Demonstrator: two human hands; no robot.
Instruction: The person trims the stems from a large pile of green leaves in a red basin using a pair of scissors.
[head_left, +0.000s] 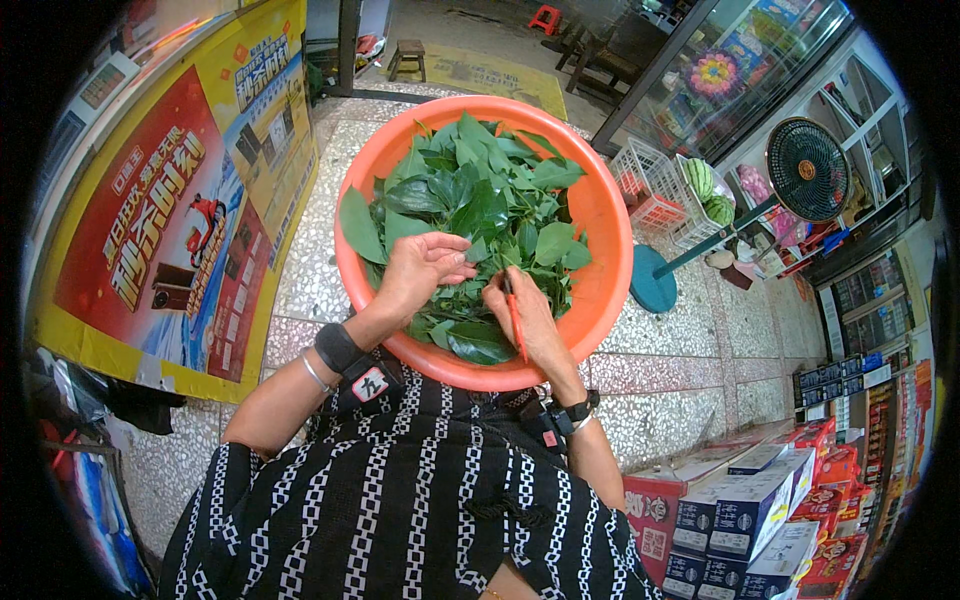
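Note:
A wide orange plastic basin (609, 217) stands before me, heaped with large green leaves (442, 191). Cut leaf pieces and thin stems lie among the whole leaves near its middle and front. Over the heap, my left hand (424, 274) pinches a green leaf piece (477, 250) at its fingertips. My right hand (529, 311) grips scissors (515, 319) with a red handle. Their dark blades point away from me, just right of the pinched leaf, and are partly hidden by the fingers.
A poster-covered counter (172, 225) rises at left. To the right stand a green pedestal fan (806, 169), a white crate (649, 180) and another holding watermelons (701, 180). Stacked cartons (750, 517) fill the lower right. Beyond the doorway is a wooden stool (409, 56).

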